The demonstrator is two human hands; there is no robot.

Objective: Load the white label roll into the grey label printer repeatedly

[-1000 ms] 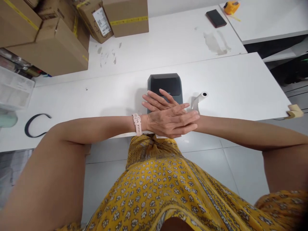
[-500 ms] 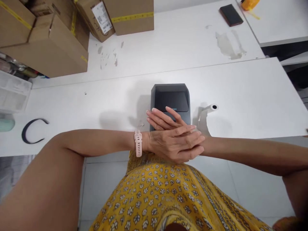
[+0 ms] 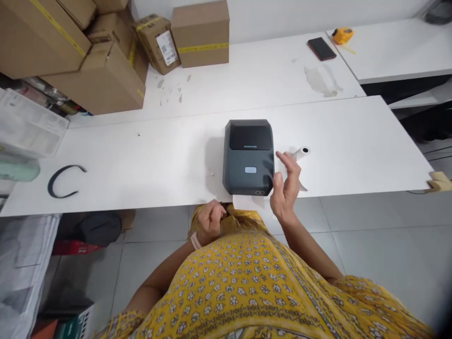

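Note:
A dark grey box-shaped device (image 3: 249,162) with a black window and a pale button stands at the table's front edge. White paper (image 3: 243,202) sticks out below its front. My right hand (image 3: 286,186) is by the device's right side, fingers apart and bent, holding nothing visible. Behind those fingers lies a small white paper roll (image 3: 302,151) with a loose end. My left hand (image 3: 211,219), with a pink watch band at the wrist, is curled just off the front edge, against the yellow patterned clothing; whatever it may hold is hidden.
Cardboard boxes (image 3: 102,82) are stacked at the back left. A black curved band (image 3: 56,181) and a clear plastic container (image 3: 33,125) are at the left. At the back right are a phone (image 3: 321,49) and an orange tape measure (image 3: 342,36).
My hands have parted from their overlap in front of the device: the left went down-left and curled, the right to the device's right side. The device's front now shows, and the view has shifted.

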